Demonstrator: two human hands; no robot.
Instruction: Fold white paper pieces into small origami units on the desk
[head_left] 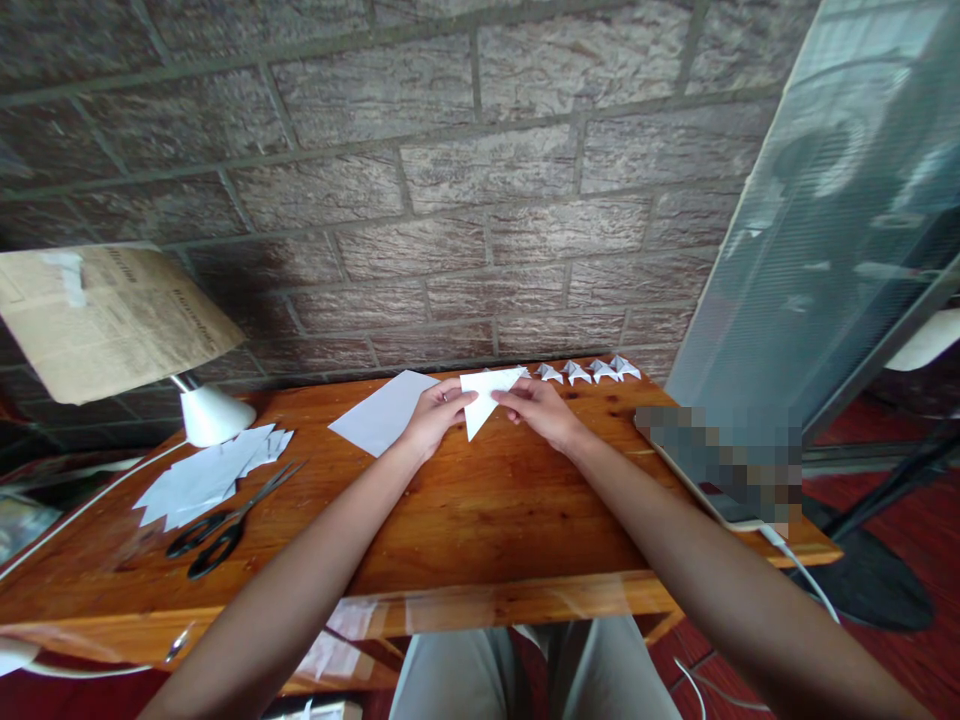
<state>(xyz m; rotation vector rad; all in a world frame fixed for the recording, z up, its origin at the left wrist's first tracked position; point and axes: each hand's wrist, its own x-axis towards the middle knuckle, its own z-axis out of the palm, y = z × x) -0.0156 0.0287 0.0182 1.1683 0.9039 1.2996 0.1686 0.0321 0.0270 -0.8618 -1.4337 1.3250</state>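
A folded piece of white paper (pixel 481 392) is held up above the wooden table, with a pointed flap hanging down and another point reaching right. My left hand (pixel 437 412) pinches its left side, thumb on the near face. On the right side, my right hand (pixel 541 410) grips the same paper between thumb and fingers. Behind my left hand lies a flat white sheet (pixel 382 412). Several small folded paper figures (pixel 600 371) stand in a row along the back edge, just beyond my right hand.
Black-handled scissors (pixel 229 525) and a stack of cut paper (pixel 206 478) lie on the left of the table (pixel 495 520). A lamp (pixel 214 412) stands behind them. At the right edge, a tablet-like device (pixel 705 470) has a white cable (pixel 806 570) plugged in. A brick wall rises behind.
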